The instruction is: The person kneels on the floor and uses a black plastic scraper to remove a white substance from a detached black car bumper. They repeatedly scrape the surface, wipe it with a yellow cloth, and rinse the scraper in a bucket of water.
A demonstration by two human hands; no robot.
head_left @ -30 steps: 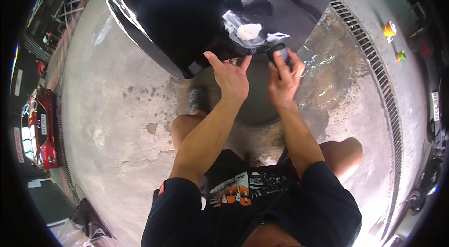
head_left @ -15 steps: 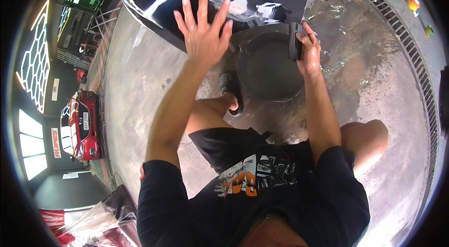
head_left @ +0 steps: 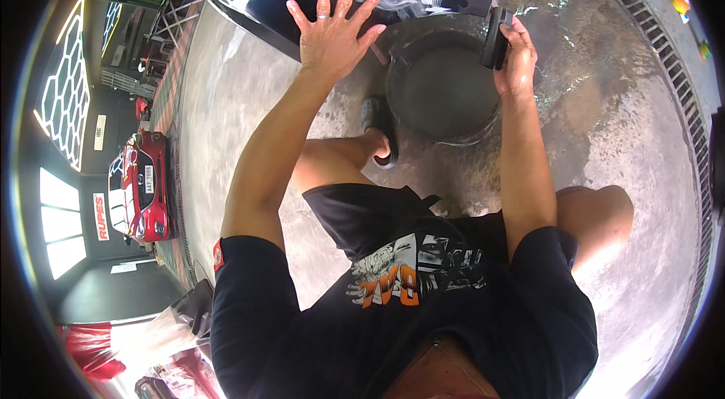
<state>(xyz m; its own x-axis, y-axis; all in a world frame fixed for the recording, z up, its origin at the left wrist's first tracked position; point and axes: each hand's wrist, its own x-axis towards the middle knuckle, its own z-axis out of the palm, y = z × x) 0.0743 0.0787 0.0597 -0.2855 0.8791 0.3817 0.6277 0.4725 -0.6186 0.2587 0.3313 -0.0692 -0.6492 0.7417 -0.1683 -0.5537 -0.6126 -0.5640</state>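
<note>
My left hand (head_left: 331, 46) is open, fingers spread, at the lower edge of a glossy black car body panel (head_left: 281, 12). Whether the palm presses on the panel or hovers just off it I cannot tell. A ring shows on one finger. In my right hand (head_left: 519, 61) is a black block (head_left: 495, 38), shaped like a hand sanding block, gripped upright beside the panel's right corner. Below the panel and left of the block stands a round dark basin (head_left: 394, 89) on the floor; its contents are hard to make out.
Wet patches darken the concrete floor (head_left: 581, 74) on the right. A drain grate (head_left: 664, 52) curves along the right side. Beyond it lies an orange and yellow item (head_left: 680, 0). Far left, a red car (head_left: 155, 206) is parked near hexagonal lights (head_left: 66, 89). My sandalled foot (head_left: 380, 127) is beside the basin.
The whole view has shifted a little. My right hand has moved slightly right and away from me with the block, off the basin's far right rim. My left hand keeps its fingers spread.
</note>
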